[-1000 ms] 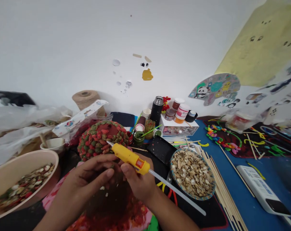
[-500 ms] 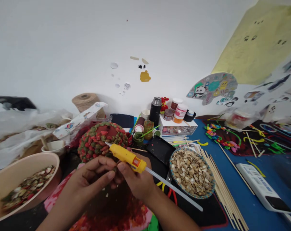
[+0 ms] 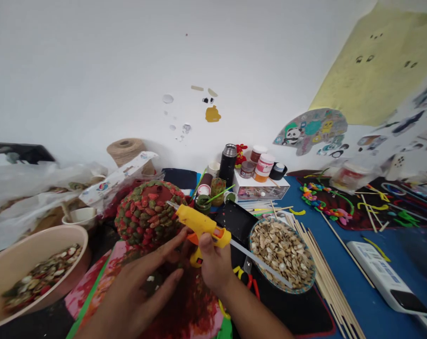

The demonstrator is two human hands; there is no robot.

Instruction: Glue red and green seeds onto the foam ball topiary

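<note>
The yellow glue gun (image 3: 195,222) is gripped in the right hand (image 3: 215,263) and pointed toward ten o'clock. The left hand (image 3: 139,280) is held open, thumb and forefinger parted. From the right hand, the red-and-green ball (image 3: 144,216) is seen at ten o'clock, the shell-filled bowl (image 3: 311,284) at three.

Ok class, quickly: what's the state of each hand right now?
Left hand: open, nothing visibly held.
Right hand: closed, holding the yellow glue gun.

One head-height view looks forward and slightly down across the nearby table (image 3: 340,263) toward the wall (image 3: 110,70).
</note>
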